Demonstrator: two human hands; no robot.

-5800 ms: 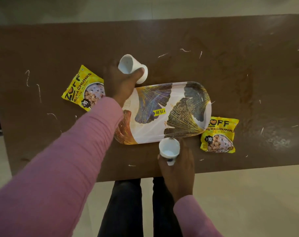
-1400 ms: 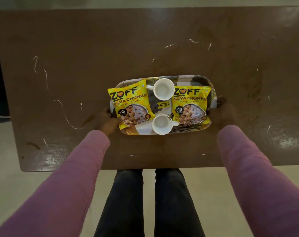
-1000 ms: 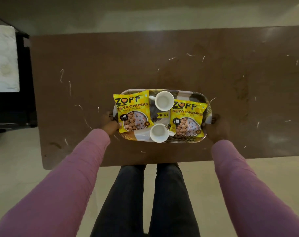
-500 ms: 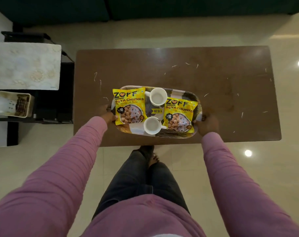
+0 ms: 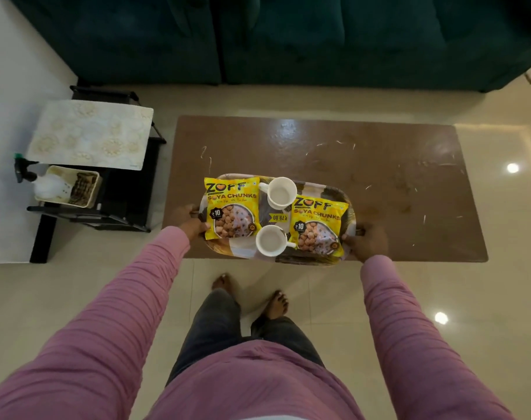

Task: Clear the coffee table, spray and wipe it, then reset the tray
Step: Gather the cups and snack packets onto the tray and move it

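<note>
We find the tray point(image 5: 337, 192) held at both short ends over the near left part of the coffee-table worktop point(image 5: 409, 177). Its near rim overlaps the worktop's near edge. We cannot tell from this view whether it touches the surface.

The left hand point(image 5: 186, 221) has its fingers clamped on the tray's left end. The right hand point(image 5: 368, 242) has its fingers clamped on the right end.

The tray carries four items:
- The left soya chunks packet point(image 5: 232, 207) lies flat and face up.
- The right soya chunks packet point(image 5: 317, 227) lies flat and face up.
- The far white cup point(image 5: 280, 192) stands upright between the packets.
- The near white cup point(image 5: 270, 241) also stands upright between them, its handle touching the right packet.

Pale scraps point(image 5: 337, 143) lie scattered on the bare worktop.

Left of the worktop stands a black rack point(image 5: 127, 204) topped with a patterned mat point(image 5: 91, 134). A basket point(image 5: 73, 189) on its lower shelf holds a spray bottle point(image 5: 44, 186). A dark green sofa point(image 5: 288, 40) stands beyond the worktop.
</note>
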